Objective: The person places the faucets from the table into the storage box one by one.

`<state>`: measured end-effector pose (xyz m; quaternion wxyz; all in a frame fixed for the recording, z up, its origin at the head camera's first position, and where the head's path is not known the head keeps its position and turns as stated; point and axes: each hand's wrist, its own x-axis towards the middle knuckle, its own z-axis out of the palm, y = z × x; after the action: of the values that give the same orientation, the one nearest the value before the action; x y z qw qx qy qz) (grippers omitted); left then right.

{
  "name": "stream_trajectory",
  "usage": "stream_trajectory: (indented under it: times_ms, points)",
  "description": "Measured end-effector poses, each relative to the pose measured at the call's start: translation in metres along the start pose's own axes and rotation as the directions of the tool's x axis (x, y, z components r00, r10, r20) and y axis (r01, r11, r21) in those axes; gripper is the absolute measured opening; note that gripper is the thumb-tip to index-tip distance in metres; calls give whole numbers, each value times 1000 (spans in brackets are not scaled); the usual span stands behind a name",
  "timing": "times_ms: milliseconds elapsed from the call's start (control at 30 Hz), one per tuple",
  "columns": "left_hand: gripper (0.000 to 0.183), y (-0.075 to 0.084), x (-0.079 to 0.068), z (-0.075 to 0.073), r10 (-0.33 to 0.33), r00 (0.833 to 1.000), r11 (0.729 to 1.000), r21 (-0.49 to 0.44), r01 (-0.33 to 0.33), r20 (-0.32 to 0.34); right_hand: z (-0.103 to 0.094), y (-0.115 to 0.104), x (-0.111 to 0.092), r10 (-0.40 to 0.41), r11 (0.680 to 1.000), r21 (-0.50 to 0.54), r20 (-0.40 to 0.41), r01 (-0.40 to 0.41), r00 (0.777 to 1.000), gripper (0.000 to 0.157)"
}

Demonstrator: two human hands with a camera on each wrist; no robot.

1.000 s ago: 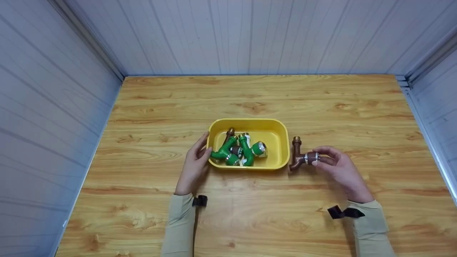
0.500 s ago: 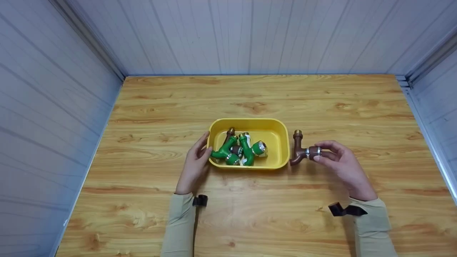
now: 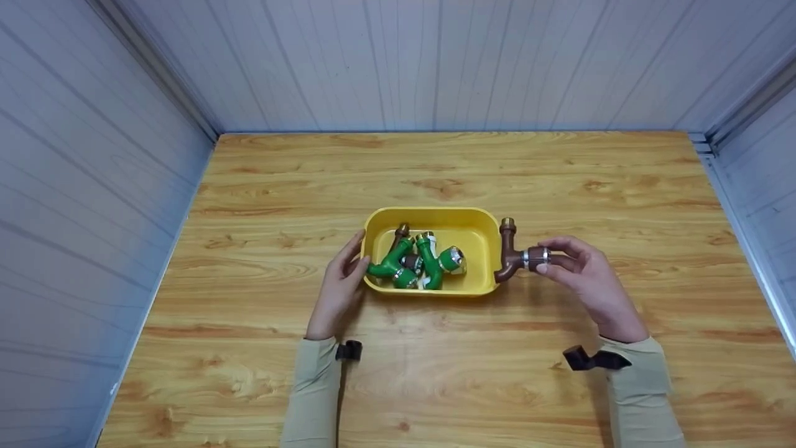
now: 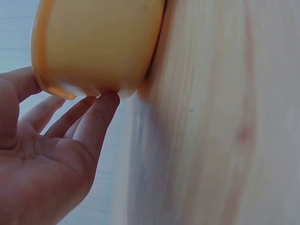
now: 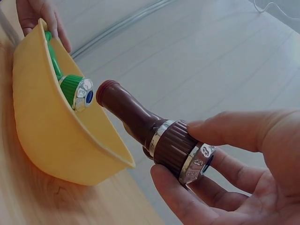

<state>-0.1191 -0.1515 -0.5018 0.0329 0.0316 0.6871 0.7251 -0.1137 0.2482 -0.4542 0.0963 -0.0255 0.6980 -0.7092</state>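
Note:
In the head view, a yellow plastic bin (image 3: 463, 290) holds several taps: green ones (image 3: 443, 261), a brown one (image 3: 402, 231) and a white one partly hidden under them. My left hand (image 3: 339, 283) holds the bin's left end, thumb at the rim and fingers against the outer wall (image 4: 93, 51). My right hand (image 3: 587, 280) pinches a brown tap (image 3: 511, 255) by its ribbed knob (image 5: 174, 146), thumb on one side and fingers on the other. Raised off the table, this tap overlaps the bin's right rim in the head view, its brass threaded end pointing away from me.
The bin stands on a wood-grain table (image 3: 398, 373). Pale panel walls (image 3: 398, 68) rise behind the table and on both sides. Dark wrist mounts (image 3: 597, 359) sit on the sleeves.
My right hand has lifted the brown tap from beside the bin and moved it away from me, then left to the bin's right rim. The left hand and bin stay put.

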Motion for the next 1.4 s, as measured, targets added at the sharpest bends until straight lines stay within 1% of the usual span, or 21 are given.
stream_trajectory:
  times_ms: [233, 400, 600, 800, 1000, 1133, 1400]
  points:
    - [51, 0, -1, 0, 1, 1000, 1000, 10, -1, -4, 9, -4, 9, 19, 1000, -3, 18, -19, 1000, 44]
    - [51, -1, -1, -1, 1, 1000, 1000, 6, -1, 3, 15, -4, 17, 22, 1000, 8, 43, -22, 999, 44]
    - [52, -1, -1, -1, -9, 1000, 1000, -25, 9, 13, 20, -1, 24, 47, 998, -45, 58, -45, 997, 46]
    - [52, 0, -1, 0, -8, 1000, 1000, -2, 8, 4, 24, 2, 29, 77, 994, -81, 61, -72, 995, 46]
    - [51, 0, -1, 0, -15, 1000, 1000, -6, 15, 0, 29, 7, 32, 57, 994, -101, 58, -51, 997, 46]
    - [51, -1, 0, -1, -19, 1000, 1000, 4, 19, -4, 31, 9, 34, 72, 989, -132, 50, -65, 996, 45]
    - [50, -24, 7, -4, 9, 999, 1000, -5, -9, -31, 35, 6, 35, 85, 982, -172, 40, -77, 996, 45]
